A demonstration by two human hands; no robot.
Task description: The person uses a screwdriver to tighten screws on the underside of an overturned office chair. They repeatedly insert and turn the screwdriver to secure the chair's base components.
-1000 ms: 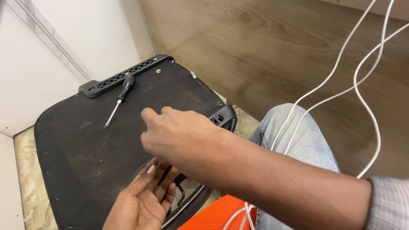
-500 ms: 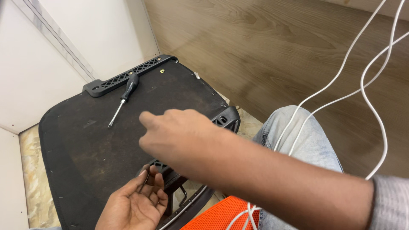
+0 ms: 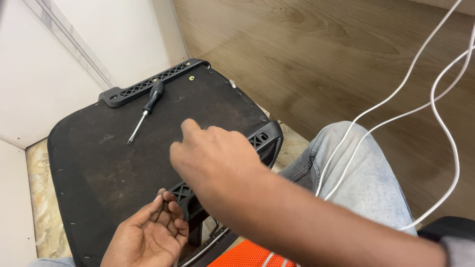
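Black seat base [image 3: 114, 163] beneath right hand [image 3: 215, 153]

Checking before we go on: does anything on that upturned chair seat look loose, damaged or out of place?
Nothing looks broken. A screwdriver lies loose on the black seat underside, beside the far lattice bracket. White cables dangle across the denim-clad knee. The right hand hovers over the panel; the left hand lies palm up, seemingly empty.

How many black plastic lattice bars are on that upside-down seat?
2: one black plastic lattice bar runs along the far edge of the black fabric seat underside; the other sits at the near edge, partly hidden by the right hand.
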